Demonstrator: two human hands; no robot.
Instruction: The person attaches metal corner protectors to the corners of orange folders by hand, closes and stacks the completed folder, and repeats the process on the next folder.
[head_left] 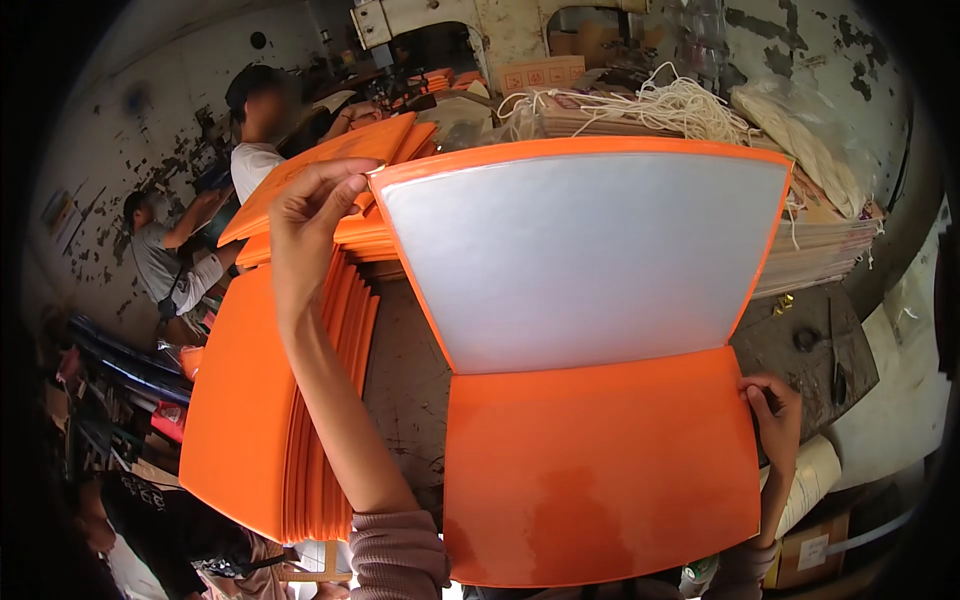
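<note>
An orange folder (600,460) lies opened out before me, its upper cover raised to show a silvery-grey inner panel (590,250) with an orange border. My left hand (315,205) pinches the top left corner of that raised cover between thumb and fingers. At the right edge of the glossy lower cover is my right hand (775,415), its fingers curled against the edge; the fingertips are partly hidden. Just left of the folder stands a thick stack of orange folders (245,400), and more orange folders (330,165) are piled behind it, beyond my left hand.
Scissors (835,360) and small brass-coloured pieces (783,304) lie on the dark worktable (405,350). Bundled white cord (660,110) tops stacked sheets (830,250) at the back right. A machine frame (500,30) stands behind. Several people are at the left, one close by at lower left.
</note>
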